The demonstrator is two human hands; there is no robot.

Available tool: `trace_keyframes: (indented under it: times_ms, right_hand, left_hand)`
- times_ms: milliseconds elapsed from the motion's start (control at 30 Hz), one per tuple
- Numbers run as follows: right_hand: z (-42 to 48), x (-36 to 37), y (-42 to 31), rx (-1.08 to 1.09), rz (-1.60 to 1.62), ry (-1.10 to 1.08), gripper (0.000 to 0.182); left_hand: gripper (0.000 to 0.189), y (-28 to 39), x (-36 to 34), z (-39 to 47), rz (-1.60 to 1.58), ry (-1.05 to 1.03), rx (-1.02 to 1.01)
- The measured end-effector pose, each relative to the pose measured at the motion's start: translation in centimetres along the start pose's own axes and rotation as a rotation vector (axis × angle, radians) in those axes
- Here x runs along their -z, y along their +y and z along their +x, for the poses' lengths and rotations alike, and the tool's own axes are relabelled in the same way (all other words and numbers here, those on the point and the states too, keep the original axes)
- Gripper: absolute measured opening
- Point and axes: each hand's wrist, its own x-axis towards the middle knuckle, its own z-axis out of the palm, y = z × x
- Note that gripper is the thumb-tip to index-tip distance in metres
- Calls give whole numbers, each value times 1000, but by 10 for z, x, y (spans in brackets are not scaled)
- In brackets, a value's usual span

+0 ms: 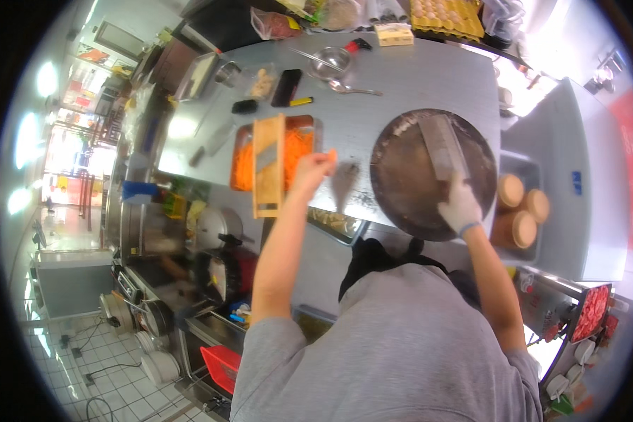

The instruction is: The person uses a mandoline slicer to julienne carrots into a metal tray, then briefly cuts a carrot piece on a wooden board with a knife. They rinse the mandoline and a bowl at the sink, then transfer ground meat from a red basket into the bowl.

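Observation:
My left hand (314, 171) pinches a small orange carrot piece (332, 155) above the table, just right of a metal tray (318, 138) of shredded carrot (299, 145). Across that tray lies a wooden mandoline slicer (268, 163) with a slanted metal blade. My right hand (461, 205), in a pale glove, grips the handle of a cleaver (439, 145). The cleaver's broad blade is over a round, dark-stained chopping board (401, 174). Between tray and board, a blurred dark wet patch (345, 182) marks the steel table.
Behind the tray lie a phone (287, 88), a yellow cutter (301, 101), a spoon (356, 90) and a steel bowl (329, 62). Capped containers (524, 228) stand in a sink at right. A tray of sliced food (335, 224) sits below the table's front edge. Eggs (443, 13) are at the back.

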Motion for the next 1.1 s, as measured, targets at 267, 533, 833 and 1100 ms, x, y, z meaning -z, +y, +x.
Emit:
trace_keyframes:
  times_ms: [267,533,833,1100]
  right_hand:
    - [8,5,-3,-41,-134,106,60]
    - [-22,14,-20,142,90,203,27]
    - [-28,3,-49,220,-85,102,22]
    - [-34,11,-68,143,-139,31,19]
  left_hand:
    - [18,0,-188,15,-42,98,4]
    - [14,12,-178,13,156,125,11]
    - [16,21,-166,25,229,16,30]
    - [17,10,-167,34,198,-9,56]
